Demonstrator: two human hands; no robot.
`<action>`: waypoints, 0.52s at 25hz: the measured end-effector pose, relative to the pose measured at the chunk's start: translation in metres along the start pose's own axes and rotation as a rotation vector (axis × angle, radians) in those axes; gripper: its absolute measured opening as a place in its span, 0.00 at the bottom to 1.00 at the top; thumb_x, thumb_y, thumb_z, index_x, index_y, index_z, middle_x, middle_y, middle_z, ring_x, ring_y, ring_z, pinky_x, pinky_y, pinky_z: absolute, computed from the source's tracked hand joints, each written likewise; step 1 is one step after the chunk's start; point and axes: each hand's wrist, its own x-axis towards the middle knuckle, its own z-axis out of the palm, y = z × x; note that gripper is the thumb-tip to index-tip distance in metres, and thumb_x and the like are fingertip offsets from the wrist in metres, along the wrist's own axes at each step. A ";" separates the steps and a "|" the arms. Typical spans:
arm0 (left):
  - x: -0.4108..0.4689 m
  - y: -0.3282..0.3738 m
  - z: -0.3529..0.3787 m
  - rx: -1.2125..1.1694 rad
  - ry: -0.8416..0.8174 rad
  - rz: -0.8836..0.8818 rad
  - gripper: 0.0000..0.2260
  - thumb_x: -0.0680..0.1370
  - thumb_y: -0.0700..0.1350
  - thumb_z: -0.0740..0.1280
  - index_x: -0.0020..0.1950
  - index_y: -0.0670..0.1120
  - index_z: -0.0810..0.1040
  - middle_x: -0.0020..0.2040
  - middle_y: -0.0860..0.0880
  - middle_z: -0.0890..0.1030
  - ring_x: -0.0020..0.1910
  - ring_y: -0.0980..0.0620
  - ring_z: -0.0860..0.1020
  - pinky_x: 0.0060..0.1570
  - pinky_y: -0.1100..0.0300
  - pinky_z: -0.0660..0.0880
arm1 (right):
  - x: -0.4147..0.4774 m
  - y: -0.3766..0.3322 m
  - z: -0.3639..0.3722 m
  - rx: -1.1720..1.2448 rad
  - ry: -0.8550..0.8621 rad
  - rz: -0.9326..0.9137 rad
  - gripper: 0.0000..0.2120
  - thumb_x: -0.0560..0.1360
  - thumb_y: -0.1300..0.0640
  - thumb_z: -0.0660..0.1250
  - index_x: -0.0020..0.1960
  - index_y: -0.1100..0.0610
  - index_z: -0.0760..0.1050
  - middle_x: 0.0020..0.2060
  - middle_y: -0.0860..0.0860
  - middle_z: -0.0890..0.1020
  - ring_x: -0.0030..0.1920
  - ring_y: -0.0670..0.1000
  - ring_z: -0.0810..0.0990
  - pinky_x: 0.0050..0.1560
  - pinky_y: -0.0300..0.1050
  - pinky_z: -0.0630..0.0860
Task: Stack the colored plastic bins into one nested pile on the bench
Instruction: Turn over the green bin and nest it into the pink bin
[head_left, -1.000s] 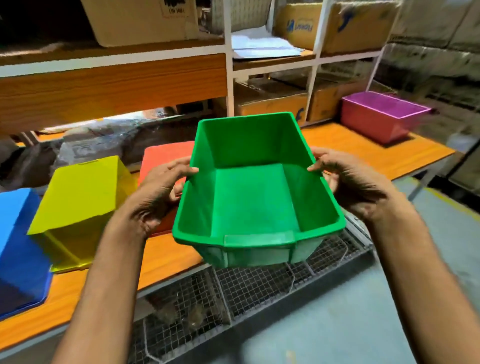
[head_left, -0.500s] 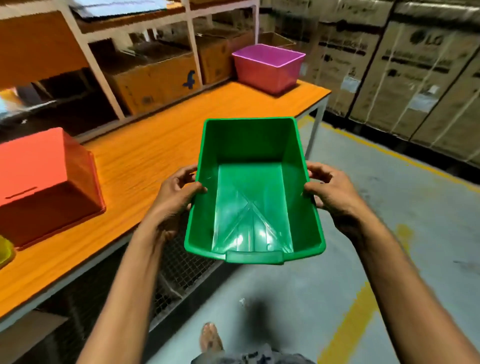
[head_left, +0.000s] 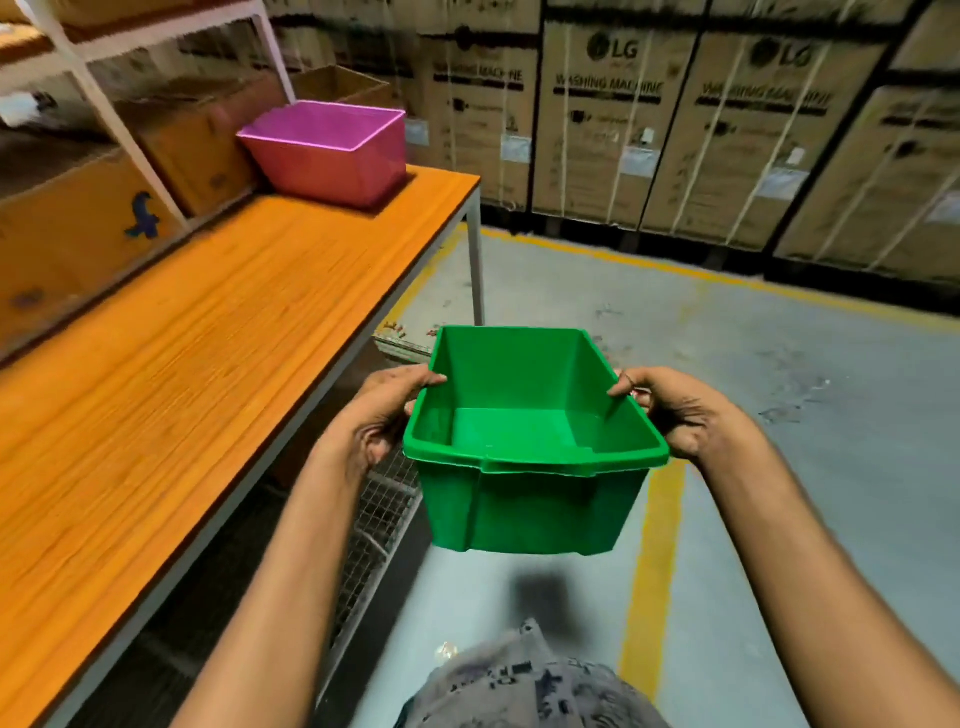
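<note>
Smooth green plastic bin (head_left: 524, 447), tapered and rectangular, held upright in the air beside the bench (head_left: 171, 353); left hand (head_left: 382, 415) and right hand (head_left: 675, 410) clasp its side rims. Pink bin (head_left: 332, 156) at the wood-grain bench's far corner.

Washing-machine cartons (head_left: 613, 119) stand beyond a yellow line (head_left: 675, 267).

Dim overhead light, motion blur across bench (head_left: 208, 338) and cartons (head_left: 613, 130), wide-angle bowing at edges, soft floor shadow (head_left: 540, 587)
</note>
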 end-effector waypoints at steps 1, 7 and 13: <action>0.012 0.000 0.006 0.002 -0.025 0.024 0.17 0.76 0.37 0.70 0.65 0.39 0.81 0.57 0.38 0.85 0.49 0.44 0.83 0.51 0.50 0.84 | 0.008 0.000 -0.004 0.025 0.000 -0.011 0.15 0.73 0.69 0.58 0.51 0.58 0.81 0.41 0.54 0.86 0.33 0.53 0.83 0.34 0.41 0.82; 0.072 0.005 0.043 0.240 -0.099 0.173 0.29 0.77 0.30 0.69 0.75 0.49 0.73 0.64 0.47 0.82 0.62 0.46 0.81 0.64 0.49 0.78 | 0.044 0.005 -0.041 0.069 0.090 -0.160 0.40 0.67 0.81 0.56 0.70 0.49 0.75 0.53 0.53 0.84 0.46 0.49 0.81 0.39 0.42 0.73; 0.155 0.030 0.098 0.502 -0.150 0.328 0.37 0.76 0.28 0.69 0.80 0.52 0.63 0.71 0.62 0.68 0.68 0.63 0.68 0.61 0.68 0.72 | 0.102 -0.045 -0.089 0.069 0.105 -0.278 0.43 0.68 0.83 0.54 0.74 0.51 0.72 0.63 0.59 0.81 0.42 0.45 0.83 0.27 0.33 0.73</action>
